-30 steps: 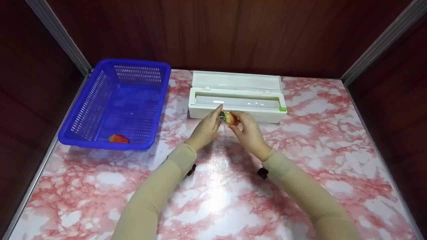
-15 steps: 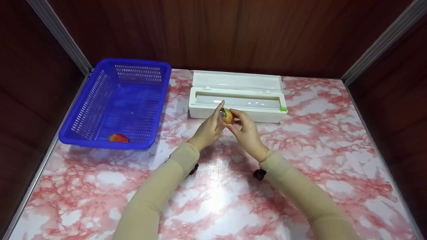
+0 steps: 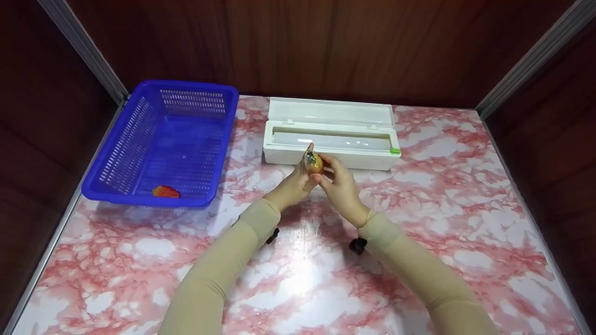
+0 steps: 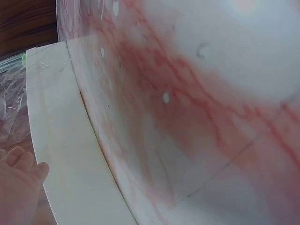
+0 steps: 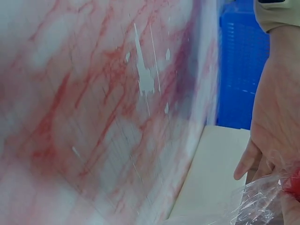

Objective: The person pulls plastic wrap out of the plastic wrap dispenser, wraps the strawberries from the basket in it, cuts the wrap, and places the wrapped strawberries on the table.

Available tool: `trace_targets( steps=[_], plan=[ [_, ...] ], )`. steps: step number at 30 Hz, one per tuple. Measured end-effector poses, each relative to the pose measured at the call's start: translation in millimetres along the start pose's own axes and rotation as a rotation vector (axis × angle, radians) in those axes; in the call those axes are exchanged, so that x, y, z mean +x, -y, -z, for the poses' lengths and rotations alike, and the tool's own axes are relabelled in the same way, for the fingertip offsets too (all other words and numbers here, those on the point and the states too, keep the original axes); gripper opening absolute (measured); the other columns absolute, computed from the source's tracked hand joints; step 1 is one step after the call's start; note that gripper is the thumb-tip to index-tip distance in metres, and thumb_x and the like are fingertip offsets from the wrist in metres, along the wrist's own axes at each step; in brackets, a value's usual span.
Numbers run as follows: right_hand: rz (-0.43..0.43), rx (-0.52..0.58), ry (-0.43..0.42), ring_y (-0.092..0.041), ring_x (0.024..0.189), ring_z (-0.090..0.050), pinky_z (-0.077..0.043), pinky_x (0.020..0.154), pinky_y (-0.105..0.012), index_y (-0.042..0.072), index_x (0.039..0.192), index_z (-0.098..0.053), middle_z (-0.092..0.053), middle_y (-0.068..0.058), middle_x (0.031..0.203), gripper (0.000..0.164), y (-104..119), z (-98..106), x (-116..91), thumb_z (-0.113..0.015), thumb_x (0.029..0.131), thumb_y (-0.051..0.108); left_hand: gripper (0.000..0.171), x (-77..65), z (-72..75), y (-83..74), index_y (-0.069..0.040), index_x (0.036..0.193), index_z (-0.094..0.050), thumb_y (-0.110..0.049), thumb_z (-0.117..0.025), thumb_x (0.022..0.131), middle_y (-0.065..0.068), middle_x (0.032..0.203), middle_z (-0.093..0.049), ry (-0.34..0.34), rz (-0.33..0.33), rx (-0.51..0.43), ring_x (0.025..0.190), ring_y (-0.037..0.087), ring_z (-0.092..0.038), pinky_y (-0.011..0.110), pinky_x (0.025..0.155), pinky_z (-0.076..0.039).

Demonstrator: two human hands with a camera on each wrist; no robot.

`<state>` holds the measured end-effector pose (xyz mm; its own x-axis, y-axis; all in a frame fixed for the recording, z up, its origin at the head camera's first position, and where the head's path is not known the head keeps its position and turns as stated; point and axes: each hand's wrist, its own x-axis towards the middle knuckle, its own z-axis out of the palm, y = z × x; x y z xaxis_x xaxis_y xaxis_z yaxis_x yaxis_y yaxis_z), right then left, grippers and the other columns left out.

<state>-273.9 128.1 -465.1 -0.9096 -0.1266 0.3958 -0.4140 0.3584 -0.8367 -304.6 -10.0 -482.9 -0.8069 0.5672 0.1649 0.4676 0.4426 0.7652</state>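
Observation:
A small yellow-and-red fruit (image 3: 315, 163) with a dark green top is wrapped in clear plastic film, and it sits between both hands. My left hand (image 3: 294, 185) holds it from the left, with the thumb at its lower side. From the right, the fingers and thumb of my right hand (image 3: 341, 187) pinch it. Crinkled plastic film (image 5: 258, 201) and a red patch of the fruit (image 5: 294, 184) show in the right wrist view. Just behind the hands stands a white cling film box (image 3: 358, 161), lid raised, with a roll (image 3: 326, 139) inside.
A blue perforated basket (image 3: 214, 186) stands at the left, with a red-and-yellow strawberry (image 3: 166, 191) near its front wall. A green tab (image 3: 395, 150) sits at the box's right end. Brown panels enclose the back and sides of the marbled tabletop (image 3: 442, 195).
The right hand has shifted slightly left, closer to the left hand. The fruit has turned more upright and moved a little left. The left thumb now shows in front of it.

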Motion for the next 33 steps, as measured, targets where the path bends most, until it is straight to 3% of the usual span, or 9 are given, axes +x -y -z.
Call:
trace_targets(
  steps=[5,8,12,15,18,22,26,30,33],
  plan=[
    [0.103,-0.145,0.003,-0.021,0.105,-0.054,-0.045,0.090,-0.022,0.001,0.121,-0.046,-0.054,-0.013,0.117,0.047,1,6,2,-0.062,0.077,0.004,0.111,-2.3,5.3,0.5,-0.014,0.138,0.018,-0.083,-0.008,0.055,0.019,0.146,-0.006,0.010,0.037,0.023,0.135,0.027,-0.013,0.044,0.106,-0.027],
    [0.243,-0.348,-0.004,-0.020,0.101,-0.054,-0.044,0.091,-0.025,0.002,0.120,-0.047,-0.055,-0.012,0.115,0.045,0,15,5,-0.061,0.078,0.003,0.108,-3.5,10.5,0.4,-0.017,0.140,0.014,-0.080,-0.023,0.060,0.012,0.146,-0.011,-0.066,0.039,-0.002,0.132,0.027,-0.020,0.047,0.102,-0.031],
    [0.403,-0.561,-0.018,-0.025,0.105,-0.051,-0.042,0.094,-0.032,0.004,0.119,-0.048,-0.054,-0.012,0.117,0.044,-2,23,8,-0.061,0.077,0.001,0.093,-2.4,14.3,-2.0,-0.018,0.141,-0.005,-0.059,-0.052,0.072,0.003,0.138,-0.026,-0.199,-0.013,-0.083,0.113,0.022,-0.038,0.042,0.092,-0.040],
    [0.456,-0.632,0.001,-0.026,0.109,-0.050,-0.041,0.096,-0.033,0.004,0.119,-0.050,-0.053,-0.011,0.119,0.045,-3,25,8,-0.061,0.075,-0.002,0.081,-0.7,14.1,-4.4,-0.016,0.139,-0.021,-0.040,-0.064,0.075,0.004,0.131,-0.036,-0.216,-0.032,-0.174,0.095,0.021,-0.045,0.040,0.079,-0.044],
    [0.471,-0.670,0.022,-0.026,0.110,-0.050,-0.042,0.096,-0.033,0.005,0.120,-0.049,-0.053,-0.011,0.120,0.047,-4,24,6,-0.060,0.075,-0.003,0.069,1.3,12.9,-7.0,-0.014,0.134,-0.034,-0.034,-0.065,0.075,0.005,0.125,-0.044,-0.198,-0.027,-0.198,0.097,0.018,-0.049,0.031,0.080,-0.047],
    [0.466,-0.662,0.034,-0.026,0.111,-0.050,-0.042,0.096,-0.034,0.005,0.123,-0.047,-0.052,-0.011,0.121,0.049,-7,23,4,-0.060,0.076,-0.002,0.055,1.5,10.9,-9.4,-0.011,0.125,-0.046,-0.031,-0.064,0.077,0.005,0.121,-0.050,-0.198,0.014,-0.134,0.108,0.015,-0.050,0.023,0.091,-0.043],
    [0.436,-0.634,0.020,-0.026,0.112,-0.049,-0.041,0.097,-0.033,0.004,0.123,-0.046,-0.051,-0.011,0.123,0.049,-11,24,3,-0.061,0.077,-0.001,0.048,2.1,10.7,-11.3,-0.011,0.122,-0.048,-0.027,-0.064,0.079,0.006,0.118,-0.052,-0.214,0.062,-0.139,0.105,0.016,-0.051,0.024,0.089,-0.045],
    [0.377,-0.618,-0.001,-0.024,0.116,-0.048,-0.038,0.100,-0.031,0.004,0.125,-0.044,-0.050,-0.011,0.126,0.049,-18,26,5,-0.059,0.078,-0.001,0.046,2.9,11.4,-12.8,-0.010,0.121,-0.048,-0.019,-0.064,0.078,0.008,0.116,-0.052,-0.225,0.060,-0.193,0.103,0.017,-0.053,0.023,0.088,-0.045],
    [0.312,-0.586,-0.013,-0.024,0.119,-0.045,-0.034,0.103,-0.037,0.005,0.127,-0.042,-0.047,-0.010,0.130,0.052,-22,26,6,-0.058,0.078,-0.002,0.047,3.2,11.5,-13.7,-0.010,0.120,-0.048,-0.014,-0.065,0.077,0.009,0.117,-0.052,-0.224,0.066,-0.242,0.104,0.018,-0.053,0.022,0.089,-0.045]
  ],
)
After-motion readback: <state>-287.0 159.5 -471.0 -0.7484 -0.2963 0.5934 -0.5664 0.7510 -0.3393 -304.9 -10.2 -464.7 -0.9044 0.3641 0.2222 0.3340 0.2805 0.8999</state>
